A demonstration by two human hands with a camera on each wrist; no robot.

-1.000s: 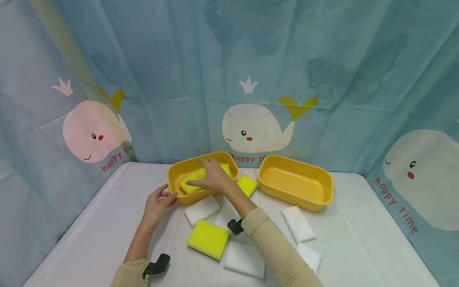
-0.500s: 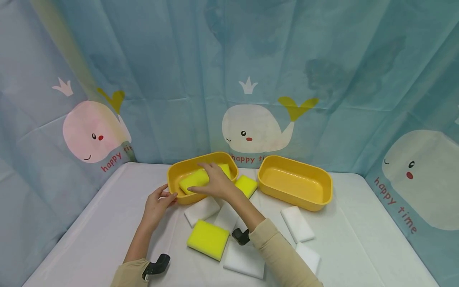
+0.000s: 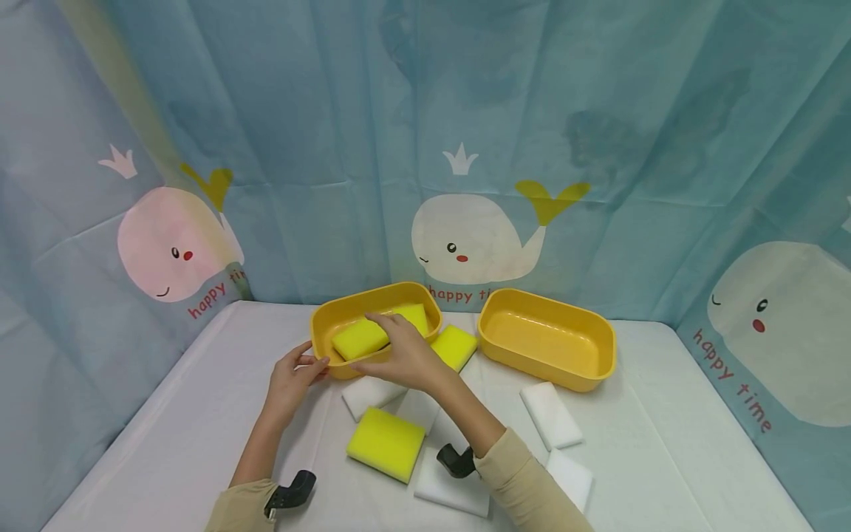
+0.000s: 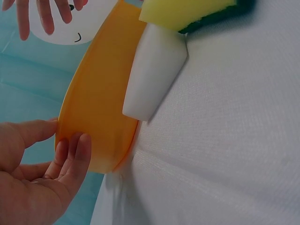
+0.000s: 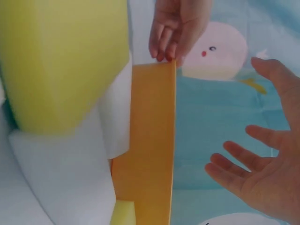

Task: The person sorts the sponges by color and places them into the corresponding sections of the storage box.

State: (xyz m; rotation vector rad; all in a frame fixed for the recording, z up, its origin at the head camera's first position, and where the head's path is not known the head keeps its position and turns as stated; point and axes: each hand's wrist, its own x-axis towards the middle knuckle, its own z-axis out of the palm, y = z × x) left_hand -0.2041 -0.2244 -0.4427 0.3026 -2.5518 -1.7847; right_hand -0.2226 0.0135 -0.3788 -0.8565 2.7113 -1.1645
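Note:
My left hand [image 3: 290, 380] holds the left end of a yellow plastic bin [image 3: 326, 316], its fingertips on the rim and outer wall, as the left wrist view shows. Yellow sponges [image 3: 362, 336] lie inside that bin. My right hand [image 3: 407, 356] is over the bin's front rim with fingers and thumb spread, nothing between them. Just right of the bin, another yellow sponge [image 3: 456, 346] lies on the table. In front are a white sponge [image 3: 372, 395] against the bin and a yellow sponge [image 3: 385, 445], whose dark green scouring layer [image 4: 215, 18] faces down.
A second yellow bin [image 3: 548, 340], with nothing in it, stands at the back right. More white sponges [image 3: 552, 415] lie about the middle and right of the white-covered table [image 3: 665, 443]. A blue curtain [image 3: 332, 185] with whale prints hangs right behind the bins.
My right hand has drawn back from over the sponges in the left bin, toward me and slightly right, uncovering more of them. The left hand and both bins have stayed in place.

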